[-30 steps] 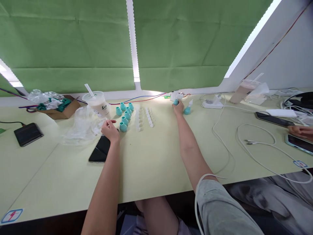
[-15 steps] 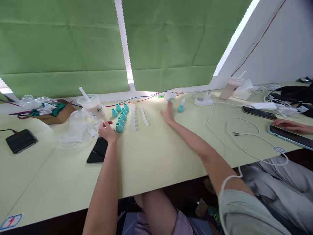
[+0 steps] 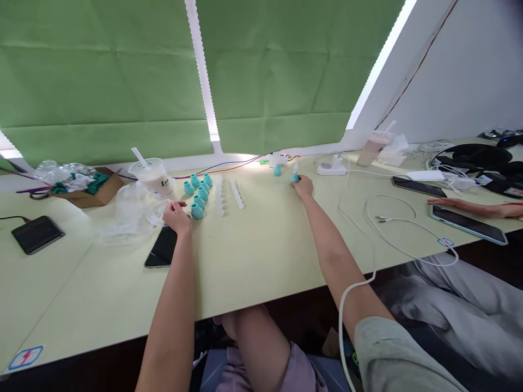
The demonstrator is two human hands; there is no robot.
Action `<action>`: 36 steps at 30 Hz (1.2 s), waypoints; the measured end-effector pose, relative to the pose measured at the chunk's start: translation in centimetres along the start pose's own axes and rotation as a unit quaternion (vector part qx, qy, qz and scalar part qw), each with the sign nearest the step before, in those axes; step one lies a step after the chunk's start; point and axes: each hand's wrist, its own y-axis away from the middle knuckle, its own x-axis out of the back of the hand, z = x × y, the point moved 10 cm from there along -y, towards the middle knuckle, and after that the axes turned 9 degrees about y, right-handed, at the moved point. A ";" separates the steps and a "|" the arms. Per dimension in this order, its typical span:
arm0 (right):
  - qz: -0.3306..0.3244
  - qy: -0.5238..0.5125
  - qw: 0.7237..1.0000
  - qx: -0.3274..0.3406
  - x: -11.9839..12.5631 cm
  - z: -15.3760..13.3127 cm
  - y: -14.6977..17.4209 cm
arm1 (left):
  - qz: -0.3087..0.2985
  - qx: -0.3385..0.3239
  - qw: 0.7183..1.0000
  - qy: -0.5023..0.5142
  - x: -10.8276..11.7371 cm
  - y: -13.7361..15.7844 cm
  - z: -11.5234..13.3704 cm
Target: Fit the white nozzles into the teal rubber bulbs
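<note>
My right hand [image 3: 303,188] is closed round a small teal bulb with a white pointed tip [image 3: 295,177] towards the back of the table. To its left a second teal bulb [image 3: 277,170] stands by itself. My left hand [image 3: 177,218] rests with curled fingers above a black phone [image 3: 162,249], beside a crumpled clear plastic bag [image 3: 129,215]; what its fingers hold, if anything, is hidden. Several open-necked teal bulbs [image 3: 197,211] stand grouped just right of that hand. Beyond them lie two rows of small whitish translucent pieces [image 3: 219,197] [image 3: 237,195].
A lidded drink cup [image 3: 153,179] and a cardboard box [image 3: 87,197] stand at the left, with a black device [image 3: 37,234] nearer. On the right are a power strip [image 3: 332,169], another cup [image 3: 373,148], loose white cables [image 3: 392,220] and a co-worker's hand [image 3: 460,206] by a phone [image 3: 469,223].
My right hand has left the bulb at the back and moved right to the white-tipped one. My left hand stays in place. The view has shifted slightly right.
</note>
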 end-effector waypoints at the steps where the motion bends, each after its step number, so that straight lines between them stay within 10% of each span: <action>1: 0.008 -0.005 1.000 -0.003 -0.2 -0.4 -0.2 | 0.001 0.001 1.000 0.002 0.0 0.0 -0.1; 8: 0.042 0.061 0.997 -0.008 -1.5 -4.3 -0.7 | 0.003 0.001 1.000 -0.009 0.0 -0.1 -0.4; 25: 0.086 -0.030 0.993 -0.074 -2.0 -3.0 2.2 | -0.014 0.001 1.000 0.005 -0.8 0.0 -0.7; 36: 0.025 -0.052 0.974 0.221 -3.1 -13.8 16.7 | -0.066 0.014 0.996 0.055 -1.3 0.3 0.3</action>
